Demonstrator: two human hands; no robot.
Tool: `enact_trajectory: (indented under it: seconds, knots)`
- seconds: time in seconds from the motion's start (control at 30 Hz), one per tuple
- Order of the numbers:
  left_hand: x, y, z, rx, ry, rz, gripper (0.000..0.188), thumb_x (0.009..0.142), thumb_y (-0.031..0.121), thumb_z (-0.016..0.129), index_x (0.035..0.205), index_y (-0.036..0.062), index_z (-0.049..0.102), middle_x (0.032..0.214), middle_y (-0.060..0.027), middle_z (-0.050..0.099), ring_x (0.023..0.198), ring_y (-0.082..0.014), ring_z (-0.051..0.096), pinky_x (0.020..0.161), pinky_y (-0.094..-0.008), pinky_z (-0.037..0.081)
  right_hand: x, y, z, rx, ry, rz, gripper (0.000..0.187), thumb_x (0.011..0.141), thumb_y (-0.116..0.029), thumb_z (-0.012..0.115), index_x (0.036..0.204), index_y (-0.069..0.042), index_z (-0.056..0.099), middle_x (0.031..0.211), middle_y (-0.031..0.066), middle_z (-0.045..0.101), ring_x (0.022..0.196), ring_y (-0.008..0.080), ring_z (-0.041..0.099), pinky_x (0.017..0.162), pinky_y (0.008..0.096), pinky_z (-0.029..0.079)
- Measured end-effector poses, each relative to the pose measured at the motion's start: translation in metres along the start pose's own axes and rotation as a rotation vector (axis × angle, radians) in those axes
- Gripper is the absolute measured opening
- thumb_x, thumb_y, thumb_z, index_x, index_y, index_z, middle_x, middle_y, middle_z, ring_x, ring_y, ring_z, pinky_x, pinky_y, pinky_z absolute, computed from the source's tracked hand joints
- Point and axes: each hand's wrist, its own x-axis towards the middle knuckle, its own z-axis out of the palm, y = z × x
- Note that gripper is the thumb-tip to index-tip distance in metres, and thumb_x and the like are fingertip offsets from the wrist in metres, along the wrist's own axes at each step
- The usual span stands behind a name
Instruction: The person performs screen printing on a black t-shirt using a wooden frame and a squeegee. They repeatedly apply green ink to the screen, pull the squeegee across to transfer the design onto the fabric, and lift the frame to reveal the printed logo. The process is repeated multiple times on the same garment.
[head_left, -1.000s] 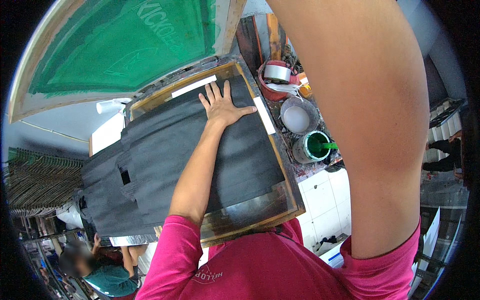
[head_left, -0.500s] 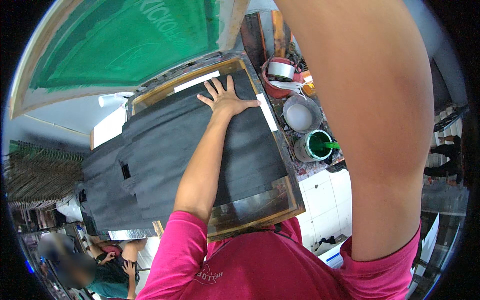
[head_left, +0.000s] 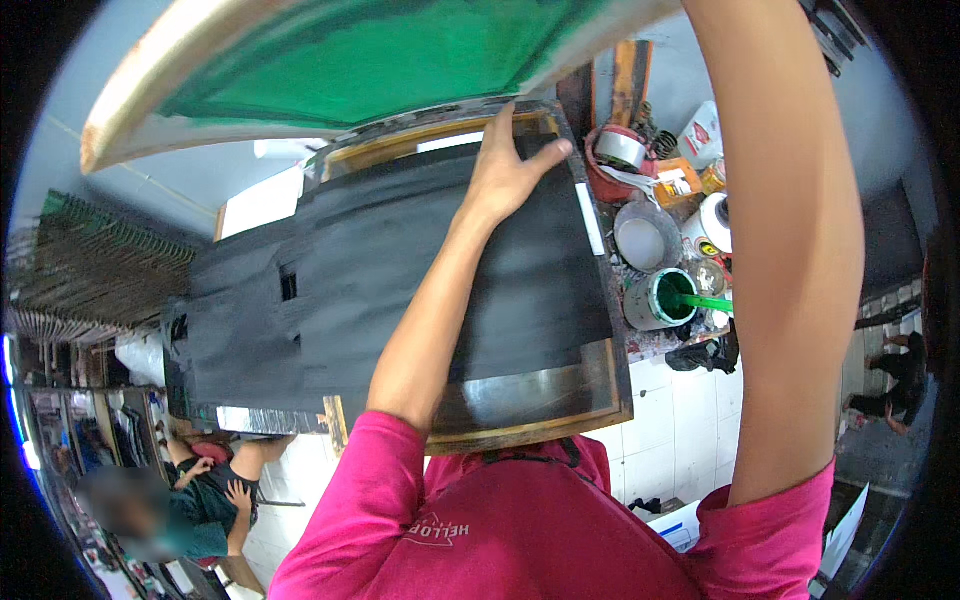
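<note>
My left hand (head_left: 507, 172) is over the far edge of a black cloth (head_left: 390, 270), fingers stretched up and thumb spread to the right. It holds nothing, and its fingertips come close to the lower edge of a raised printing screen. The black cloth lies over a wood-edged printing board (head_left: 530, 405) in front of me and has a small square gap on its left part. The screen (head_left: 370, 70), green mesh in a pale frame, tilts up behind the board. My right arm (head_left: 785, 250) reaches up past the top of the picture, so its hand is hidden.
Right of the board stand a pot of green ink (head_left: 660, 298) with a green-handled tool, a bowl of greyish liquid (head_left: 645, 238), a red basket (head_left: 605, 180) and a bottle (head_left: 700, 135). A seated person (head_left: 190, 510) is at lower left, beside a rack (head_left: 90, 260).
My left hand has come up from lying flat on the black cloth to its far edge. The screen's tilt looks different, and the whole view has shifted.
</note>
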Motion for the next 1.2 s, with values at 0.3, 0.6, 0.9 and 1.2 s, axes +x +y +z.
enact_trajectory:
  seconds: [0.3,0.6,0.9,1.2]
  knots:
    - [-0.29,0.064,-0.133,-0.762,0.17,-0.255,0.032,0.099,0.027,0.068,0.098,-0.0057,0.067,0.073,-0.0186,0.071,0.056,-0.0284,0.068,0.059,-0.0429,0.059,-0.252,-0.076,0.077,0.232,-0.105,0.062,0.016,0.093,-0.019,0.069,0.099,-0.003,0.069,0.093,0.0124,0.072,0.079,0.0331,0.07,0.071,0.0428,0.055]
    - [-0.359,-0.004,-0.086,-0.665,0.044,-0.768,0.027,0.099,0.022,0.069,0.084,-0.0003,0.071,0.069,-0.0078,0.07,0.055,-0.0099,0.06,0.054,-0.0238,0.046,-0.341,-0.089,0.187,-0.021,-0.349,-0.03,0.02,0.088,-0.022,0.071,0.093,-0.005,0.063,0.086,0.0107,0.065,0.082,0.0278,0.066,0.069,0.0381,0.055]
    - [-0.358,-0.005,-0.09,-0.68,0.018,-0.788,0.033,0.097,0.023,0.071,0.071,0.0022,0.069,0.063,-0.0063,0.067,0.051,-0.0093,0.057,0.049,-0.0246,0.042,-0.342,-0.087,0.156,0.196,-0.492,-0.107,0.021,0.082,-0.026,0.073,0.087,-0.008,0.062,0.085,0.0066,0.062,0.085,0.025,0.063,0.062,0.038,0.05]
    - [-0.364,-0.01,-0.096,-0.656,-0.04,-0.821,0.035,0.097,0.02,0.07,0.067,0.0021,0.069,0.062,-0.0069,0.067,0.051,-0.0091,0.055,0.05,-0.0248,0.042,-0.289,-0.045,0.23,0.031,-0.289,-0.199,0.022,0.088,-0.03,0.07,0.085,-0.011,0.059,0.079,0.0055,0.057,0.077,0.0231,0.061,0.062,0.0382,0.05]
